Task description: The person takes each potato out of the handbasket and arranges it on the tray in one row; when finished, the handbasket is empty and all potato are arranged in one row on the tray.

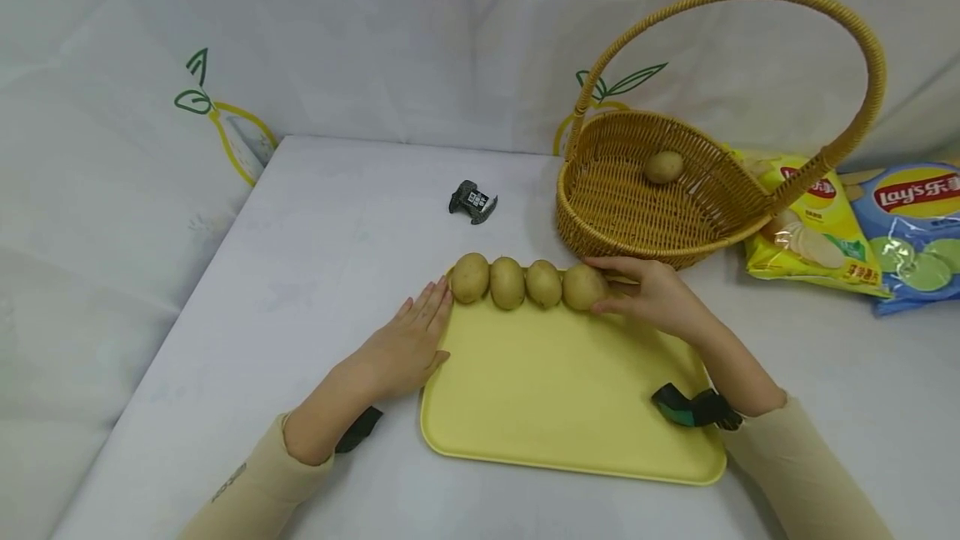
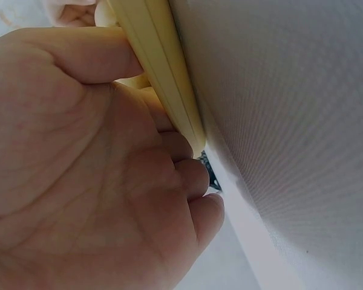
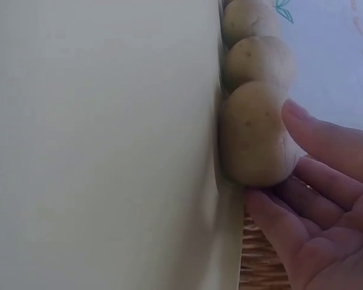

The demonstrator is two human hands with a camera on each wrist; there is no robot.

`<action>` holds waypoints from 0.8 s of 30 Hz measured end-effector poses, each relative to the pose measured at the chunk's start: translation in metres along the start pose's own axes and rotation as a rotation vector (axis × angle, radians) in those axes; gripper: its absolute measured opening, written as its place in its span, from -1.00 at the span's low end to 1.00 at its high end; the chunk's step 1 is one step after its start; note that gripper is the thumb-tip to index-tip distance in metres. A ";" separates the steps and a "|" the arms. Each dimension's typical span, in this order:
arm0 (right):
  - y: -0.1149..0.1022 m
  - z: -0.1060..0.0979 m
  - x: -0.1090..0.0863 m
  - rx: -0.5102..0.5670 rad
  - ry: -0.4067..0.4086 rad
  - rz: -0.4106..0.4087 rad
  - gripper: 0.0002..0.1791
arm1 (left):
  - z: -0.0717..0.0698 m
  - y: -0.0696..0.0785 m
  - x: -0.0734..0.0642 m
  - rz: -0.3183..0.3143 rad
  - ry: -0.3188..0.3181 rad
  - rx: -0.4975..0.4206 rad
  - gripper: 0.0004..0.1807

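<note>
Several potatoes [image 1: 507, 283] stand in a row along the far edge of a yellow tray [image 1: 555, 390]. My right hand [image 1: 648, 298] holds the potato [image 1: 582, 287] at the row's right end, thumb and fingers on either side of it; the right wrist view shows this potato [image 3: 254, 136] up close. Flat at the tray's left edge lies my left hand [image 1: 408, 344], its straight fingers reaching the leftmost potato [image 1: 470, 277]. In the left wrist view the left palm [image 2: 91, 163] faces the tray's rim [image 2: 160, 66].
Behind the tray on the right stands a wicker basket [image 1: 570, 219] with a tall handle and one potato [image 1: 663, 166] inside. Yellow [image 1: 817, 232] and blue [image 1: 926, 232] chip bags lie to its right. A small black-and-white object [image 1: 472, 201] lies beyond the tray.
</note>
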State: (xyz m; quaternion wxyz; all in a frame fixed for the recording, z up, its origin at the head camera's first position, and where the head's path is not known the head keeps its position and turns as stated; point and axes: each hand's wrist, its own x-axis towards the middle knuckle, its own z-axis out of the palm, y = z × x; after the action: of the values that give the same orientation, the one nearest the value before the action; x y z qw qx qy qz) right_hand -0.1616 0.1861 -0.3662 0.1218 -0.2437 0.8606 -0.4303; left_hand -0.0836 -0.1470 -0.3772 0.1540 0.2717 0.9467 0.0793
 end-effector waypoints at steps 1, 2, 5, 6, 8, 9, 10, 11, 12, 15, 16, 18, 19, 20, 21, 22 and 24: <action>0.000 -0.001 -0.001 0.013 0.003 0.007 -0.37 | 0.000 0.000 0.000 0.000 0.001 0.001 -0.25; 0.000 -0.002 -0.003 0.026 0.005 0.015 -0.38 | 0.000 0.000 0.000 0.000 0.003 0.002 -0.25; 0.000 -0.005 -0.008 0.075 0.011 0.046 -0.41 | 0.000 0.000 0.000 0.000 0.003 0.004 -0.25; 0.001 -0.006 -0.009 0.085 0.015 0.054 -0.42 | 0.000 0.000 0.000 -0.001 0.003 0.003 -0.25; 0.002 -0.007 -0.012 0.096 0.024 0.058 -0.44 | 0.000 0.000 -0.001 0.000 0.003 0.001 -0.25; 0.002 -0.008 -0.013 0.100 0.028 0.056 -0.44 | 0.000 0.001 -0.001 -0.001 0.002 0.002 -0.25; 0.003 -0.009 -0.013 0.099 0.029 0.050 -0.45 | 0.000 0.000 -0.001 -0.001 0.004 -0.001 -0.25; 0.003 -0.009 -0.014 0.099 0.026 0.045 -0.46 | 0.000 0.000 -0.001 -0.002 0.004 -0.003 -0.25; 0.003 -0.010 -0.014 0.089 0.021 0.037 -0.46 | 0.000 0.000 0.000 -0.003 0.004 0.000 -0.25; 0.002 -0.015 -0.015 0.070 -0.001 0.009 -0.48 | 0.001 -0.001 0.000 -0.007 0.001 0.001 -0.25; 0.000 -0.017 -0.015 0.064 -0.008 -0.003 -0.49 | 0.002 -0.001 0.000 -0.007 0.001 -0.001 -0.25; -0.004 -0.021 -0.017 0.066 -0.011 -0.030 -0.52 | 0.003 -0.001 0.001 -0.007 0.000 -0.002 -0.25; -0.006 -0.023 -0.017 0.080 -0.006 -0.042 -0.54 | 0.003 -0.001 0.001 -0.007 0.000 -0.003 -0.25; -0.008 -0.025 -0.018 0.086 0.006 -0.063 -0.56 | 0.003 -0.001 0.001 -0.007 0.002 -0.005 -0.25; -0.011 -0.027 -0.018 0.098 0.018 -0.081 -0.58 | 0.003 -0.001 0.001 -0.007 0.002 -0.006 -0.25; -0.013 -0.029 -0.018 0.112 0.031 -0.092 -0.59 | 0.004 -0.001 0.002 -0.006 0.003 -0.005 -0.25; -0.018 -0.033 -0.018 0.120 0.058 -0.119 -0.62 | 0.004 -0.001 0.001 -0.006 0.003 0.000 -0.24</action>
State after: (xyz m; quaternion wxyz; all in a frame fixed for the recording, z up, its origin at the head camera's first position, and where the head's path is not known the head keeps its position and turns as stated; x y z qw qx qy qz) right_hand -0.1546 0.2090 -0.3319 0.0853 -0.2739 0.8204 -0.4947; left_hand -0.0842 -0.1472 -0.3813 0.1529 0.2686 0.9477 0.0793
